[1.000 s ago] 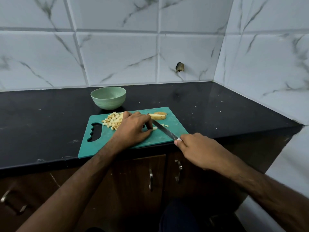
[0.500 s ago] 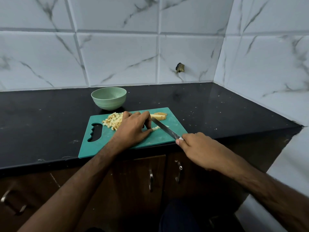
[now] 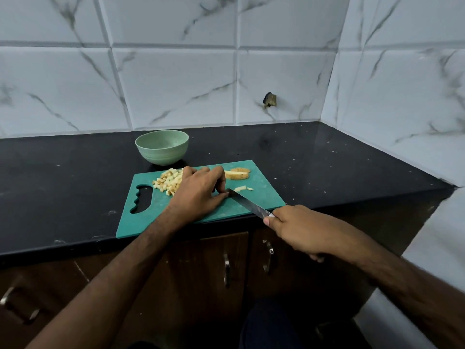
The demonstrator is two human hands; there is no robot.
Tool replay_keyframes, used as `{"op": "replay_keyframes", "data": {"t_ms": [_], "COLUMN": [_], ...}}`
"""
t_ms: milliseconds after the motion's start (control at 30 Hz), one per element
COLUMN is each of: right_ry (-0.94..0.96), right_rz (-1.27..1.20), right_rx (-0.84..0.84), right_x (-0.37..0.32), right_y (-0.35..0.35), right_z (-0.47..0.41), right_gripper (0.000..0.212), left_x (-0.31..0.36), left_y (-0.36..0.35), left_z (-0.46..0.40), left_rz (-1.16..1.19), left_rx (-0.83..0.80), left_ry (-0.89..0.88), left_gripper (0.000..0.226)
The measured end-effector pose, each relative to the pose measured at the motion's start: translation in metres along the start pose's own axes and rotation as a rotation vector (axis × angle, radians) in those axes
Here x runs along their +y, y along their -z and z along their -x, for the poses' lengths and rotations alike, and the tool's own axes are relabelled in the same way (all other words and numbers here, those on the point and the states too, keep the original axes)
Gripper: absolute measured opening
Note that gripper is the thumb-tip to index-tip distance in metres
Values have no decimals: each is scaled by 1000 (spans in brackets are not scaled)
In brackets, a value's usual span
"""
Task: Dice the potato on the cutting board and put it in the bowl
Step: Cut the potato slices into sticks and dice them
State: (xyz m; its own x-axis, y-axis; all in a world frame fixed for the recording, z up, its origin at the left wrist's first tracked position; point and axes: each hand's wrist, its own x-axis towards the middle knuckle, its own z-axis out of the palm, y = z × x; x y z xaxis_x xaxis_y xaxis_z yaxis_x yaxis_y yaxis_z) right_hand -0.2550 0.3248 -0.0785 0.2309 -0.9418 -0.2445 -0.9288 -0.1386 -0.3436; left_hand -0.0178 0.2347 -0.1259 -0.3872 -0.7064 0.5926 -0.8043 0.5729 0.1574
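On the cutting board (image 3: 261, 197) at the counter's (image 3: 327, 167) front edge, the left hand (image 3: 198, 192) is pinning potato while the right hand (image 3: 299, 230) is gripping the knife (image 3: 247, 202); diced pieces (image 3: 168, 182) are lying nearby.

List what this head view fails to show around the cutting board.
- Whatever the left hand pins down: hidden beneath its fingers.
- Knife tip: behind that hand.
- Knife handle: wrapped inside the right hand.
- Bowl bottom: hidden by its near wall.

bowl (image 3: 162, 146) behind cutting board (image 3: 261, 200); diced potato (image 3: 168, 183) on board's left.
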Motion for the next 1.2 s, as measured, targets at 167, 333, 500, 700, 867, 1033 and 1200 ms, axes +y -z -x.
{"op": "replay_keyframes", "data": {"t_ms": [167,333,500,700,867,1033,1200], "right_ry": [-11,39,96,156,163,194,217], "right_rz": [-6,-108,-635,-1046,-1181,-1172,-1085], "right_rx": [-75,100,176,388,478,471,458], "right_x": [6,20,45,50,51,53,52], "right_y": [34,52,40,26,20,15,12], "right_z": [9,-7,-56,-108,-135,-139,-138], "right_gripper": [44,42,40,38,39,38,39], "left_x": [0,-1,-3,-3,2,-20,-45], "left_y": [0,-3,-5,-7,-13,-6,9], "left_z": [-1,-1,-3,-19,-40,-31,-24], "left_rz": [-6,-67,-161,-86,-117,-234,-327], "left_rx": [-8,-9,2,-266,-405,-221,-99], "left_ry": [38,51,15,-302,-446,-495,-353], "left_gripper": [26,23,17,41,45,42,25]}}
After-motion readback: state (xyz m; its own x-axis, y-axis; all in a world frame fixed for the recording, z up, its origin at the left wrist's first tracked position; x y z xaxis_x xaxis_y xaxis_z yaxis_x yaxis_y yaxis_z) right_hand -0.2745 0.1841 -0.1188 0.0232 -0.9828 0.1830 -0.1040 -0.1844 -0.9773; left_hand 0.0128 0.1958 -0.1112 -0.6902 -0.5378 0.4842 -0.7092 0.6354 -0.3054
